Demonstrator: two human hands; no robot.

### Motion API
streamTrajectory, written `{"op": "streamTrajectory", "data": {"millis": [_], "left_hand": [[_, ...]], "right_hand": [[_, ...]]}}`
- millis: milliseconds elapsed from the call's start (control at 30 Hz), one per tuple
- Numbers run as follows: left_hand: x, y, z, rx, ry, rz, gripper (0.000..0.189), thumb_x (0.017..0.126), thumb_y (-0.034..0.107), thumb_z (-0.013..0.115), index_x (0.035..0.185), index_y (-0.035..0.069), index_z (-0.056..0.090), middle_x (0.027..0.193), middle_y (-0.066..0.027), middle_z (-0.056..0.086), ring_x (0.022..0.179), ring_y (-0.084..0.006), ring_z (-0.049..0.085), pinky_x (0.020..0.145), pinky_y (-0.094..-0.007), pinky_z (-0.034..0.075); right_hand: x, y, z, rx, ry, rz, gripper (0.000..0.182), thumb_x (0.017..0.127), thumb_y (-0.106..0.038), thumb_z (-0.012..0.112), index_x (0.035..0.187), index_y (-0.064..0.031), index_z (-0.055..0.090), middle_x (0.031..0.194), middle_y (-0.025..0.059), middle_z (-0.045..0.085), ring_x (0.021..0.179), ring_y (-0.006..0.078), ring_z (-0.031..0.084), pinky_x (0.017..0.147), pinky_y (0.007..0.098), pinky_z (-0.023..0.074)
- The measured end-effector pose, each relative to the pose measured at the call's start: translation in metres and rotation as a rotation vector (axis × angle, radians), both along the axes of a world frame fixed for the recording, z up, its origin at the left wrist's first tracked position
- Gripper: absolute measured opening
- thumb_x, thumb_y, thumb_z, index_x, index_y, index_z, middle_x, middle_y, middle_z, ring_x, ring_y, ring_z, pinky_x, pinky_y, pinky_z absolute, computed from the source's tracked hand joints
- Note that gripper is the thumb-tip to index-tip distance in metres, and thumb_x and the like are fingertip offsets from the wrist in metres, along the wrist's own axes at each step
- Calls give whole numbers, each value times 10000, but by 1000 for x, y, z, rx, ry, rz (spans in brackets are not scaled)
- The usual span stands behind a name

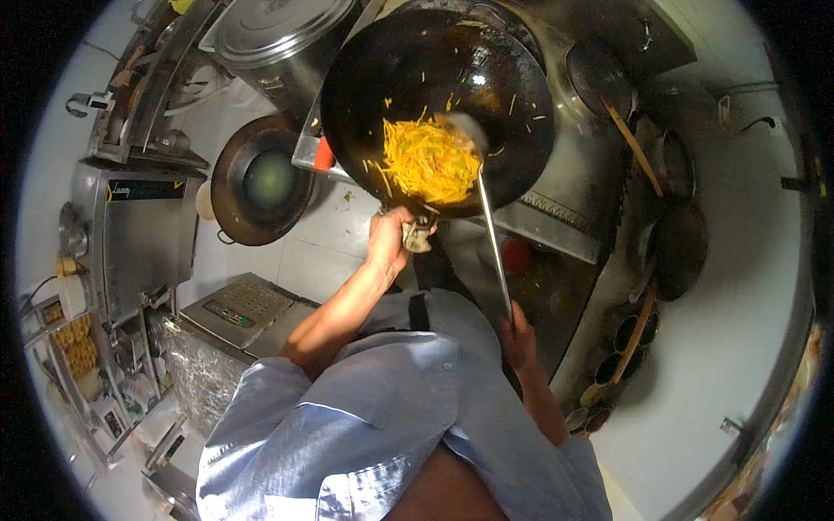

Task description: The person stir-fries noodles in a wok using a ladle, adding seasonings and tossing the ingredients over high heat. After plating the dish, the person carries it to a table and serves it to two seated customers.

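A large dark wok (pixel 508 143) is in front of me, with yellow-orange shredded food (pixel 427 159) and green bits gathered in its near part. My left hand (pixel 391 238) grips the wok's near handle through a folded cloth (pixel 417 236). Lower right, my right hand (pixel 519 338) is closed around the long metal handle of a ladle (pixel 495 241). The ladle's blurred bowl lies in the wok at the right side of the food. Stray shreds stick to the wok's inner wall.
A second wok (pixel 225 182) stands at left, below a lidded steel stockpot (pixel 280 32). On the right are a steel stove top (pixel 521 225), a round pot (pixel 596 81) with a wooden-handled tool (pixel 632 146), and several dark containers. A steel cabinet (pixel 146 241) stands far left.
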State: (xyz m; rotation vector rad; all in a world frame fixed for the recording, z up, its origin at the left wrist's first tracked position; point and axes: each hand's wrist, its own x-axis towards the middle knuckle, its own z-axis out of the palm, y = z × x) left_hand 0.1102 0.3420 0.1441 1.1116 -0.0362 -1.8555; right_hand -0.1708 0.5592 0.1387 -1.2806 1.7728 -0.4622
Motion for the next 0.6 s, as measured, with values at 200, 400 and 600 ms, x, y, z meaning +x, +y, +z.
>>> {"op": "streamTrajectory", "data": {"millis": [200,400,600], "left_hand": [[-37,-155,-29,-102,48,-95,306,835,135,414,1037,-80,494,900,-224,620,720,-354,652,633,-453,549],[-15,-256,-81,-178,-75,-262,193,865,114,424,917,-46,519,755,-178,618,594,-302,637,492,-411,550],[-13,-246,-55,-49,50,-282,208,834,287,634,942,124,563,877,-57,629,781,-232,616,725,-435,511]], "right_hand": [[-21,-150,-7,-100,-116,-6,507,970,-292,509,1369,5,413,1202,187,595,1106,279,579,925,360,446],[-26,-303,5,-17,-118,110,503,952,-297,535,1354,-13,433,1024,223,646,947,294,656,804,363,496],[-6,-365,-11,-229,-121,233,454,950,-226,527,1381,-116,437,837,121,589,734,241,581,685,362,461]]}}
